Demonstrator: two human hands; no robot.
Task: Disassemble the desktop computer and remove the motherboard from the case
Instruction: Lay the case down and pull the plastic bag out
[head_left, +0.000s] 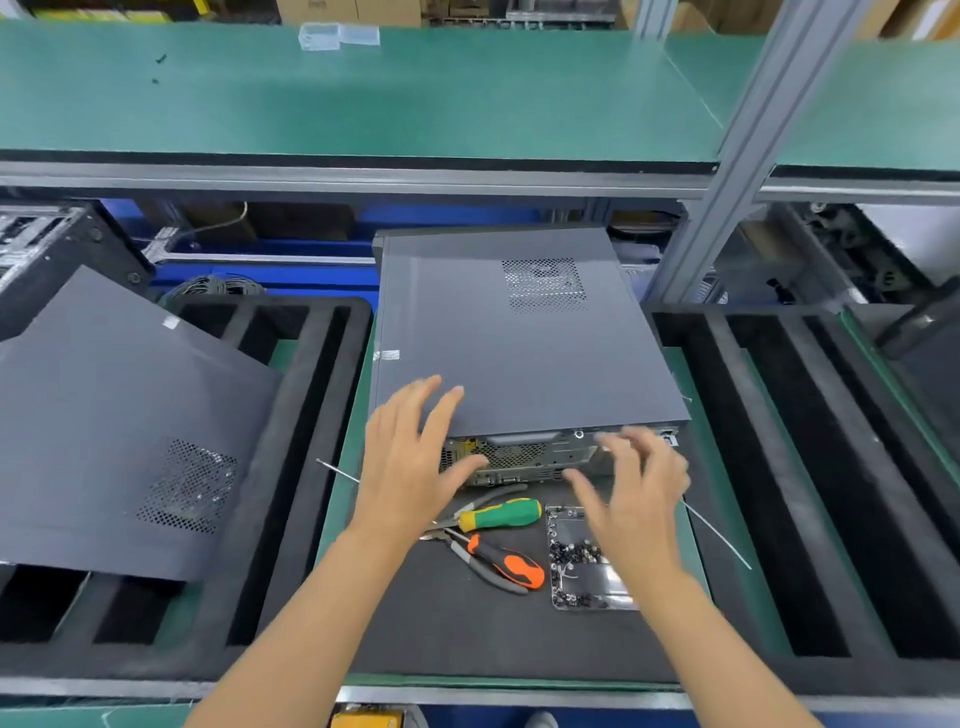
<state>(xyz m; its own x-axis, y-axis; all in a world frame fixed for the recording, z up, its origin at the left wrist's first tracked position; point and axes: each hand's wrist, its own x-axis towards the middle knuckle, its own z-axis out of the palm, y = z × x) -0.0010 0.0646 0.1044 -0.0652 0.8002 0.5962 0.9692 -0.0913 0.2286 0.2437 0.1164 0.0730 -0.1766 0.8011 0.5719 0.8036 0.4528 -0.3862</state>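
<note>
Reaching with spread hands (519, 467) toward flat grey sheet-metal case (519, 343).

The desktop computer (524, 338) is a flat gray metal box lying on its side in the middle of the bench. Its big top cover is shut and smooth, with a patch of little round holes (an air vent) near the far end. The near end faces the person and shows bare silver metal with more holes and some plugs. The motherboard is hidden inside.
</note>
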